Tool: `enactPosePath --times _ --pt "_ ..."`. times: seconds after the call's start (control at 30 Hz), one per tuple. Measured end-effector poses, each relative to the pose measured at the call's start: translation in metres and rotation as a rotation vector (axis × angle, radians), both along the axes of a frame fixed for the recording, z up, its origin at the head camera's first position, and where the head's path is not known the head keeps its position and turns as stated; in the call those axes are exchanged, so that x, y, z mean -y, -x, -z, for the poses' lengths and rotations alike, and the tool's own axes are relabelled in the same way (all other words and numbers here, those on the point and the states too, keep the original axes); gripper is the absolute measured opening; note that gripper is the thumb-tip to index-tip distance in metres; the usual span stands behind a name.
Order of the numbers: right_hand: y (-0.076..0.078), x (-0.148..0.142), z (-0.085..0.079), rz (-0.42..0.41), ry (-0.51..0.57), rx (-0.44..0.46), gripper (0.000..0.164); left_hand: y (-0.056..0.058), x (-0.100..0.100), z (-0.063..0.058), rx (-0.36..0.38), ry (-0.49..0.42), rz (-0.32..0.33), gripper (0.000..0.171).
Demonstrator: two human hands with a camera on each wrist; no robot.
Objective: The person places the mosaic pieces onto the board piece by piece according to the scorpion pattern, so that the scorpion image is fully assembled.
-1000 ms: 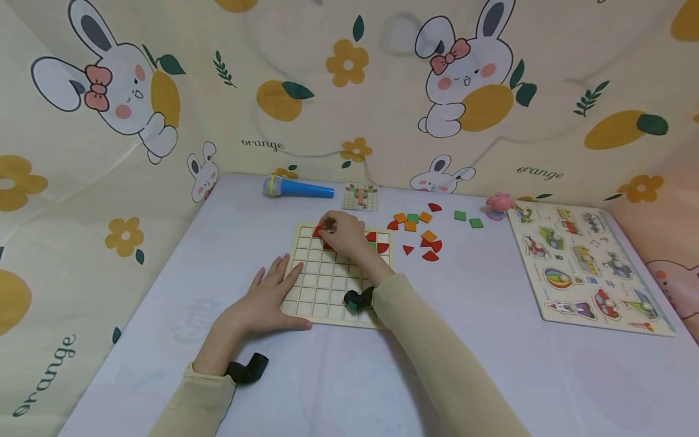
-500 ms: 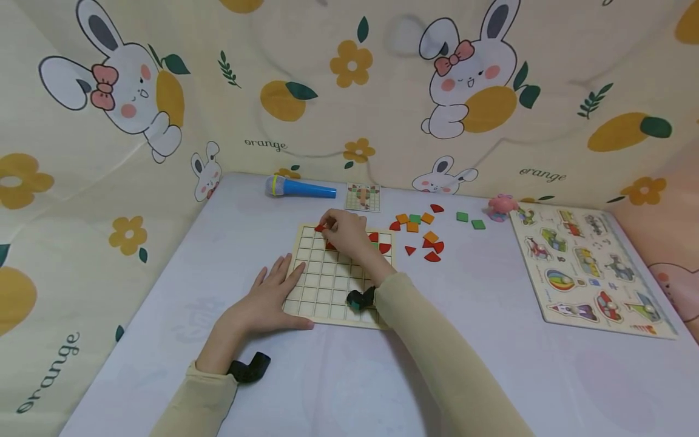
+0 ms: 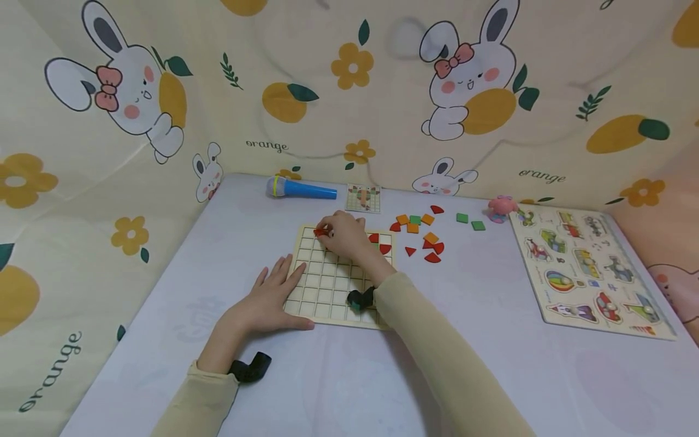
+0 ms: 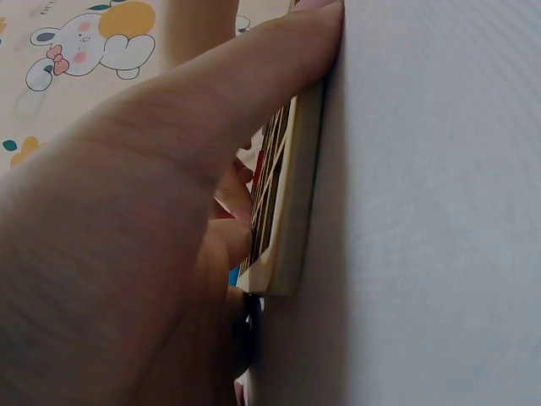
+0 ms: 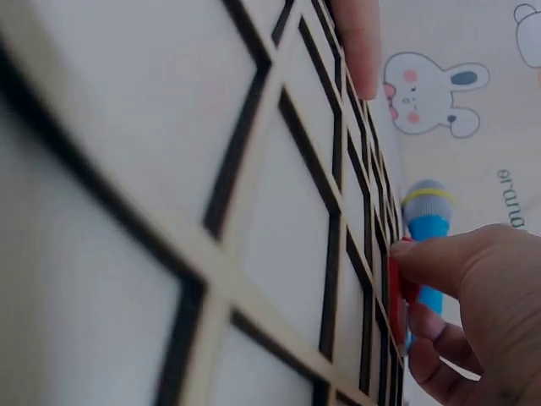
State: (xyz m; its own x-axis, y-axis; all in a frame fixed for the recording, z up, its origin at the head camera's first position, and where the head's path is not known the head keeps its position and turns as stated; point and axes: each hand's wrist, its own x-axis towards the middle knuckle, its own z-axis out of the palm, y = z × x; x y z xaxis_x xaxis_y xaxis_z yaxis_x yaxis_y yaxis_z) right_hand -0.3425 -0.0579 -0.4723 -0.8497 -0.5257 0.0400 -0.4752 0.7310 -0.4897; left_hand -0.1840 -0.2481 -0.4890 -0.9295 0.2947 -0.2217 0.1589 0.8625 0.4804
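My right hand (image 3: 346, 235) pinches a small red piece (image 3: 321, 232) between thumb and fingers at the far left corner of a wooden grid board (image 3: 326, 294). In the right wrist view the thumb presses against red (image 5: 409, 288) right by the grid bars; the piece's full shape is hidden. My left hand (image 3: 266, 305) lies spread at the board's left side, fingertips on its edge and thumb along the near edge. In the left wrist view the thumb (image 4: 279, 51) crosses the board's rim. Red quarter-round pieces (image 3: 384, 249) sit in cells at the far right of the board.
Right of the board lie loose orange squares (image 3: 412, 228), green squares (image 3: 478, 226) and red pieces (image 3: 432, 258). Behind it are a blue toy microphone (image 3: 306, 190) and a pattern card (image 3: 363, 198). A pink toy (image 3: 501, 207) stands beside a picture puzzle board (image 3: 590, 273).
The red piece has tilted and shifted slightly in my right fingers, rising a little and then coming back down. My left hand keeps its place on the board.
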Motion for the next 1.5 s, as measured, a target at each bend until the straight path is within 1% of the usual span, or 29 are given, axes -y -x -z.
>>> enactPosePath --times 0.13,0.27,0.43,0.57,0.67,0.73,0.83,0.9,1.03,1.1,1.17,1.23,1.33,1.5 --pt "0.000 0.001 0.002 0.021 0.006 -0.002 0.016 0.000 0.000 0.000 -0.002 -0.004 0.006 0.125" --pt "0.000 -0.002 0.003 0.018 0.007 0.004 0.022 0.001 -0.001 0.000 -0.002 -0.003 0.007 0.125" --pt "0.004 -0.008 0.001 -0.047 0.021 0.062 0.031 0.000 -0.002 -0.002 -0.002 0.006 0.004 0.125" --pt "0.008 -0.011 0.000 -0.085 0.037 0.110 0.025 0.000 -0.002 -0.004 -0.003 -0.001 0.001 0.125" --pt "0.009 -0.009 0.000 -0.087 0.028 0.097 0.017 -0.001 -0.001 -0.004 0.001 -0.005 -0.005 0.125" --pt "0.009 -0.008 0.002 -0.075 0.028 0.078 0.016 -0.001 -0.001 -0.003 0.004 -0.003 -0.007 0.125" --pt "0.011 -0.007 0.005 -0.047 0.034 0.050 0.019 -0.001 -0.002 -0.002 0.005 0.000 -0.008 0.125" --pt "0.012 -0.008 0.007 -0.041 0.042 0.050 0.023 -0.001 -0.002 -0.002 0.007 0.001 -0.006 0.125" --pt "0.015 -0.012 0.006 -0.080 0.045 0.083 0.029 0.000 -0.002 -0.002 0.010 0.002 0.001 0.126" --pt "0.015 -0.014 0.005 -0.103 0.045 0.096 0.029 0.001 -0.001 -0.002 0.007 0.004 0.004 0.126" --pt "0.015 -0.015 0.005 -0.112 0.040 0.086 0.028 0.001 -0.001 -0.002 0.004 0.009 0.004 0.126" --pt "0.015 -0.013 0.005 -0.103 0.037 0.066 0.025 0.001 0.000 -0.003 0.002 0.009 0.003 0.125" --pt "0.012 -0.010 0.006 -0.062 0.038 0.043 0.024 0.001 0.000 -0.003 0.005 0.004 0.002 0.125" --pt "0.008 -0.003 0.004 0.019 0.047 0.062 0.023 0.000 0.000 -0.003 0.008 -0.005 -0.002 0.125"
